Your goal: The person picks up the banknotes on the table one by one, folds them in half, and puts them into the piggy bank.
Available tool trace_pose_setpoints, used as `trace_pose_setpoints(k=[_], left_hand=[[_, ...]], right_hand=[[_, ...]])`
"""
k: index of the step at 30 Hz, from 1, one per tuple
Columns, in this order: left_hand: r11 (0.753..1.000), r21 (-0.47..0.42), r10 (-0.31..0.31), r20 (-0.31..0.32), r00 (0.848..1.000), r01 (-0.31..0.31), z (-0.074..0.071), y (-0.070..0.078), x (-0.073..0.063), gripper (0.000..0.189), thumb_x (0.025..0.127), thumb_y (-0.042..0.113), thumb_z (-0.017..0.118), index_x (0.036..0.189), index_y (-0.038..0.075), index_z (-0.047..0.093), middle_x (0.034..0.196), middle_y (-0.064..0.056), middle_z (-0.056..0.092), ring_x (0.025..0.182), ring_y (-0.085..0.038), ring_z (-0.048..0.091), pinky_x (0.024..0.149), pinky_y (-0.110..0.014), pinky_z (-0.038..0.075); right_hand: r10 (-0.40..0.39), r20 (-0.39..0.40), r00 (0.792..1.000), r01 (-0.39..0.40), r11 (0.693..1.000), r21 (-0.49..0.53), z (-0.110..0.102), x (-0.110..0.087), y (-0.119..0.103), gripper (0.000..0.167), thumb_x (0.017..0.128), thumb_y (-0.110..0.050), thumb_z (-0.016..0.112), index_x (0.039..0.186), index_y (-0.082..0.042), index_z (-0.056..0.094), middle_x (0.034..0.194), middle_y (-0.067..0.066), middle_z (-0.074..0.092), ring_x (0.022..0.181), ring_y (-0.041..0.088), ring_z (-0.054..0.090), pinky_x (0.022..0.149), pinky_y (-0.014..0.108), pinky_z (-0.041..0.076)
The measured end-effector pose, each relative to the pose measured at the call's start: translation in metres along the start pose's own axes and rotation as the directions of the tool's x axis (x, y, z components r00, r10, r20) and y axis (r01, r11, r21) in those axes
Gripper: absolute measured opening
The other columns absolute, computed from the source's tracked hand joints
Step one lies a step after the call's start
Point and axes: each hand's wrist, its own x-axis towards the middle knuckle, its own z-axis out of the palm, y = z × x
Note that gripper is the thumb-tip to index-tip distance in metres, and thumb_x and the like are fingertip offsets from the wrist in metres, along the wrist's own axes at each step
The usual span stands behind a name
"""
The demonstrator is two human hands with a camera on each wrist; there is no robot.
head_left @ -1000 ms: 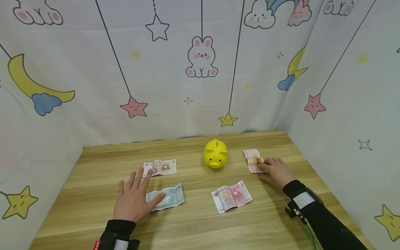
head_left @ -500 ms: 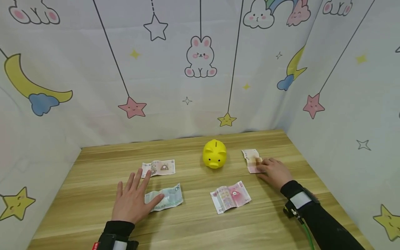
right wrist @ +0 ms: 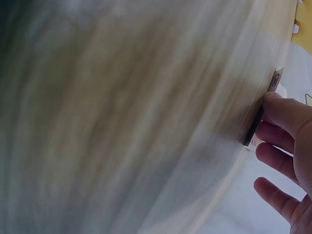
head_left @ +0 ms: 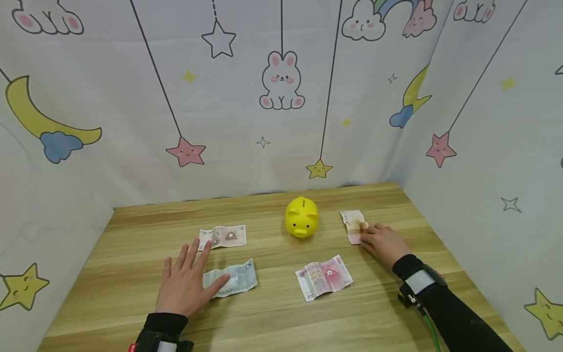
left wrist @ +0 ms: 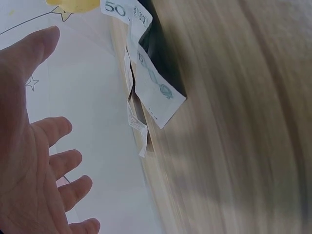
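At the right of the head view, my right hand [head_left: 384, 244] pinches the near right edge of a pale pinkish banknote [head_left: 351, 222] on the table. The right wrist view shows the thumb [right wrist: 280, 109] on one side of that note and fingers on the other. My left hand [head_left: 182, 288] is spread, fingers straight, over the left side of the table. Beside its thumb lies a creased blue-green 50 banknote [head_left: 239, 278]. Beyond its fingertips is a brownish-pink banknote [head_left: 230, 235]. A yellow piggy bank [head_left: 301, 217] with a slot on top stands at the back, left of the pinched note.
A creased red-pink banknote [head_left: 330, 275] lies near the middle front of the wooden table [head_left: 272, 325]. White cloth walls [head_left: 237, 171] with cartoon prints close off the back and both sides. A green cable [head_left: 432, 330] runs from the right wrist.
The head view has shifted slightly. My right wrist has drifted a little to the left, its fingers still at the note's edge. The left hand and the banknotes stay in place.
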Motion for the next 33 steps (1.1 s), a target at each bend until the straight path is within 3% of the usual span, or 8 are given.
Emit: trace_pose_setpoints(k=[17,26,33], left_hand=[[1.000,-0.013,0.004,-0.014,1.000,-0.004,0.001,-0.003,-0.002,0.100,0.091,0.072,0.070,0.164,0.010,0.042,0.170,-0.025,0.033,0.155,-0.051,0.031,0.121,-0.077,0.016],[1.000,-0.016,0.005,-0.018,1.000,-0.005,-0.001,-0.003,-0.002,0.099,0.091,0.070,0.070,0.164,0.010,0.042,0.170,-0.025,0.032,0.156,-0.051,0.030,0.122,-0.076,0.013],[1.000,-0.018,0.016,-0.028,0.999,-0.016,-0.002,0.000,-0.001,0.098,0.091,0.069,0.071,0.164,0.010,0.042,0.170,-0.024,0.032,0.156,-0.050,0.030,0.122,-0.076,0.014]], right_hand=[[-0.069,-0.050,0.996,0.066,0.996,-0.059,0.004,0.002,-0.001,0.011,0.085,-0.011,0.089,0.086,-0.011,0.078,0.091,0.006,0.073,0.085,0.028,0.065,0.075,0.047,0.057],[-0.012,-0.093,0.996,0.012,1.000,-0.002,-0.010,0.007,-0.003,0.012,0.085,-0.004,0.088,0.086,-0.005,0.076,0.086,0.008,0.072,0.079,0.027,0.063,0.073,0.045,0.055],[0.042,-0.196,0.980,-0.027,0.997,0.077,-0.031,0.013,-0.010,0.012,0.085,-0.001,0.087,0.087,-0.004,0.076,0.083,0.007,0.070,0.078,0.027,0.062,0.068,0.044,0.055]])
